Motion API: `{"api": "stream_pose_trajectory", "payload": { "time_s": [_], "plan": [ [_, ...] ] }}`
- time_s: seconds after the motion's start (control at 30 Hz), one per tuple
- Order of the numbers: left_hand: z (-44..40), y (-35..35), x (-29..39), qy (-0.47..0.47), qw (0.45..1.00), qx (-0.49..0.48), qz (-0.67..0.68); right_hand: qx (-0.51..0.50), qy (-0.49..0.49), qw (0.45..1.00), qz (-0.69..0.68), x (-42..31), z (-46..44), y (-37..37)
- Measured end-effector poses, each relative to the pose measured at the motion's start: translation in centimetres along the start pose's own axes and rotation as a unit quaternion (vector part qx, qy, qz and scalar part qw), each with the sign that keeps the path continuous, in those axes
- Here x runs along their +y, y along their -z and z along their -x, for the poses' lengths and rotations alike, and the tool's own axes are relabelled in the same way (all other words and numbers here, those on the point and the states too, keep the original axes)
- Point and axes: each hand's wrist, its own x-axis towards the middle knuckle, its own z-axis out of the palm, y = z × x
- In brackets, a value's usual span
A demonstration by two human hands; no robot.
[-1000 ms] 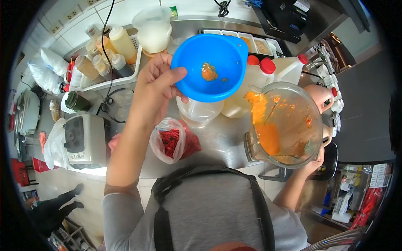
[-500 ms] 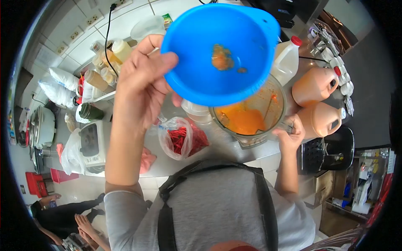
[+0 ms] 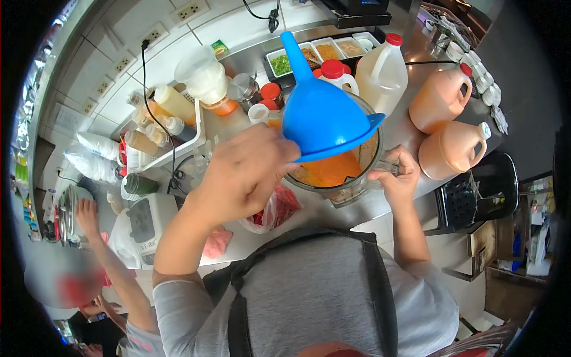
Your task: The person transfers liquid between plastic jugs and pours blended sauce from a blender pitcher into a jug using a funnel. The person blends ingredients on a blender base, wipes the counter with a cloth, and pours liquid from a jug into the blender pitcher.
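A blue funnel (image 3: 324, 116) is tipped over, its spout up and its wide rim down, above the blender jar (image 3: 351, 193). My left hand (image 3: 247, 169) grips the funnel's rim at its left side. Orange paste (image 3: 333, 171) lies in the jar, partly hidden by the funnel. My right hand (image 3: 398, 175) is wrapped round the jar's handle on the right. Just below my left hand is a plastic bag of red chillies (image 3: 276, 211), partly covered by the hand.
Jugs of pale orange liquid (image 3: 440, 101) and a clear jug (image 3: 383, 74) stand right and behind. Behind are a condiment tray (image 3: 324, 53) and a bottle basket (image 3: 199, 128). At left, another person's arm (image 3: 122, 268) reaches toward a pot (image 3: 74, 208). A black chair (image 3: 482, 193) stands at right.
The blue funnel has been turned from open side up to spout up and lowered over the jar. The jar has moved left and stands more upright. Another person has come in at left.
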Motion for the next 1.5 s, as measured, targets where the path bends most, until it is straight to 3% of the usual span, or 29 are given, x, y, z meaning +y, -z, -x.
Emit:
{"api": "stream_pose_trajectory", "payload": {
  "time_s": [0.07, 0.17, 0.47, 0.6, 0.7, 0.8, 1.13, 1.23, 1.3, 1.37, 1.43, 1.5],
  "plan": [
    [0.1, -0.1, -0.6, -0.084, 0.99, -0.032, -0.106, 0.007, -0.008, 1.0, -0.018, 0.2, 0.1, -0.2],
    [-0.4, 0.3, 0.4, -0.14, 0.973, -0.069, -0.169, 0.013, -0.003, 1.0, -0.025, 0.9, 0.4, 0.0],
    [1.7, -0.3, 1.1, -0.216, 0.92, -0.08, -0.319, 0.0, 0.026, 0.999, -0.028, 3.1, 1.6, 1.0],
    [2.2, -1.1, 1.0, -0.217, 0.92, -0.07, -0.32, -0.005, 0.029, 0.999, -0.024, 4.1, 2.1, 1.2],
    [1.9, -1.3, 0.9, -0.207, 0.935, -0.092, -0.274, 0.006, 0.011, 0.999, -0.035, 3.9, 2.5, 1.5],
    [0.8, -1.0, 1.0, -0.13, 0.976, -0.068, -0.163, 0.024, 0.018, 1.0, -0.004, 3.4, 2.9, 1.9],
    [-3.0, -1.7, 2.9, -0.097, 0.993, -0.032, -0.058, 0.082, 0.059, 0.994, -0.039, 1.6, 4.0, 4.6],
    [-4.2, -2.3, 3.2, -0.002, 0.998, 0.038, 0.047, 0.101, 0.055, 0.993, -0.038, 0.8, 3.4, 4.5],
    [-4.7, -2.2, 3.1, 0.037, 0.997, 0.013, 0.061, 0.111, 0.058, 0.991, -0.037, 0.8, 3.2, 4.8],
    [-5.6, -2.6, 3.0, 0.138, 0.975, 0.043, 0.171, 0.105, 0.034, 0.994, -0.004, 1.2, 3.0, 5.1],
    [-6.5, -2.6, 2.7, 0.133, 0.978, 0.031, 0.159, 0.113, 0.037, 0.993, -0.014, 0.9, 2.6, 5.2],
    [-7.6, -2.5, 3.0, 0.162, 0.957, 0.06, 0.233, 0.121, 0.043, 0.991, -0.027, 0.4, 2.1, 5.3]
  ]
}}
